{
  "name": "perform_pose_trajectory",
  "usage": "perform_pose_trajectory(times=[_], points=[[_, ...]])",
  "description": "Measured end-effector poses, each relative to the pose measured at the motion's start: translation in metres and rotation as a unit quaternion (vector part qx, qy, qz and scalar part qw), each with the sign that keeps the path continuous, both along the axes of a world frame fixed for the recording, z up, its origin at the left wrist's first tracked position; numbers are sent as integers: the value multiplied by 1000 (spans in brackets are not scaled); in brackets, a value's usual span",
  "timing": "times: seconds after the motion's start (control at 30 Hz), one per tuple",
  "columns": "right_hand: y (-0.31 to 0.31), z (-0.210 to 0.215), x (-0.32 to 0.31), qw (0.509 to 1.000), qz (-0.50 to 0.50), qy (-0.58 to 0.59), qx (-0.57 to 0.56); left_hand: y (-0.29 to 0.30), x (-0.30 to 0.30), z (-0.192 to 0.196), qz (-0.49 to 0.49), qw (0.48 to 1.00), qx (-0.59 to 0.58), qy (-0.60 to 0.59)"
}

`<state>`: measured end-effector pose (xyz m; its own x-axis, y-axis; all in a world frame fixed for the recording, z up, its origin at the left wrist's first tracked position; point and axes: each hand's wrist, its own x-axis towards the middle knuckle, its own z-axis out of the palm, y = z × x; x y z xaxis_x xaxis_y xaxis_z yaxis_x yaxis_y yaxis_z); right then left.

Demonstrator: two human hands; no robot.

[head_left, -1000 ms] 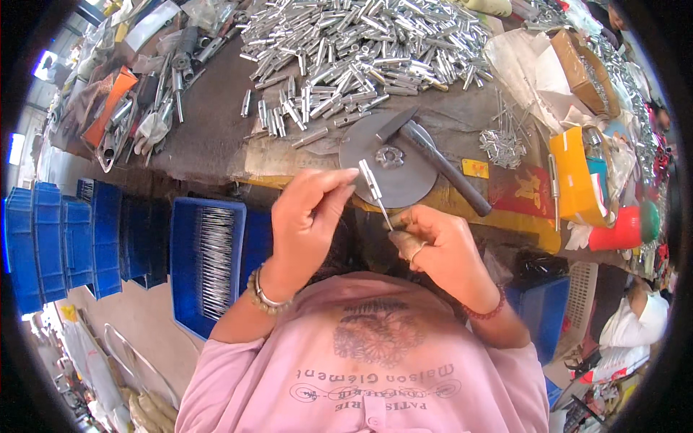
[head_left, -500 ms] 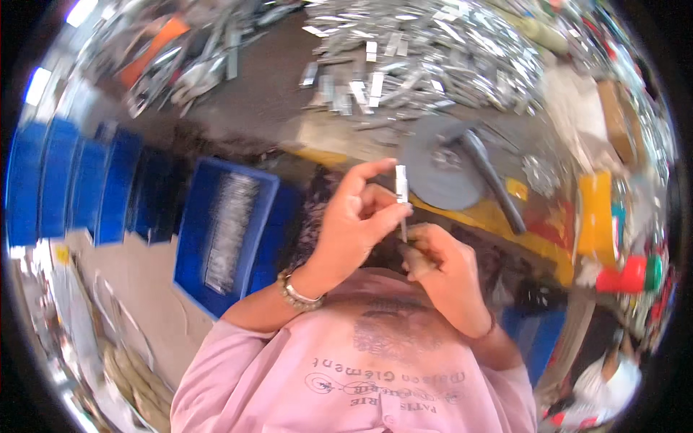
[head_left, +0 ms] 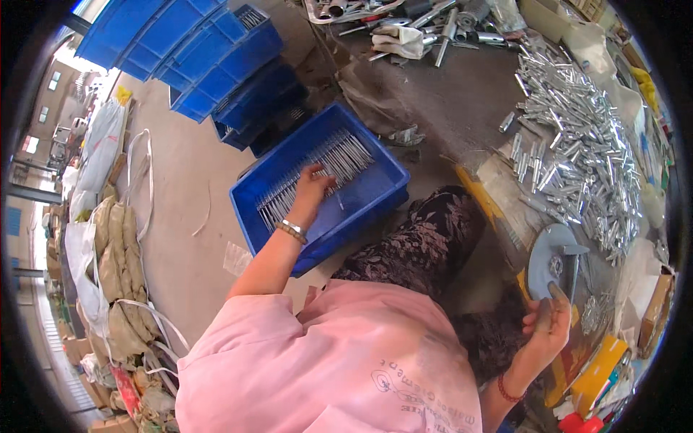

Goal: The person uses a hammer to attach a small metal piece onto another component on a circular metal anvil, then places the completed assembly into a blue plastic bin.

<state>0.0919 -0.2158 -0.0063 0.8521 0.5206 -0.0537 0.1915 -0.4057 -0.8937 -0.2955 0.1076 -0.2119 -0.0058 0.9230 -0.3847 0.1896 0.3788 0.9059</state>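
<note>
My left hand [head_left: 310,196] reaches into a blue plastic bin [head_left: 361,219], above a row of thin metal rods [head_left: 351,155] laid side by side. Its fingers are slightly apart, and I see nothing held in them. One short rod [head_left: 341,200] lies apart from the row in the bin. At the right, my right hand [head_left: 548,328] hangs by the workbench edge with fingers loosely spread and nothing visible in them. Its thumb looks dark. Just beyond it is a round grey metal disc [head_left: 541,260], with a hammer [head_left: 574,250] lying across it.
A heap of shiny metal tubes [head_left: 577,144] covers the bench beyond the disc. Stacked blue bins [head_left: 209,58] stand at the far left. Pipes and a white glove [head_left: 404,42] lie at the back. A yellow box [head_left: 600,368] sits lower right; sacks [head_left: 112,238] line the left.
My hands have parted from around a small metal piece. My left hand has moved left into the blue bin, my right hand out to the right. The view has turned leftward.
</note>
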Motion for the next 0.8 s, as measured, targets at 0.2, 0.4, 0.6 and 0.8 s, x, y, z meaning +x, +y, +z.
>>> perform_pose_trajectory(times=[0.2, 0.4, 0.6, 0.8], points=[[-3, -3, 1, 999, -19, 7, 29, 49, -70, -81, 77, 990, 51, 108], [-6, -11, 7, 999, -19, -1, 33, 79, -77, -100, 69, 966, 98, 230], [-12, -4, 7, 999, -28, -6, 40, 95, -95, -126, 9, 889, 219, 403], [-6, 5, 2, 991, 85, 67, 81, 78, 12, 15, 18, 914, 342, 220]])
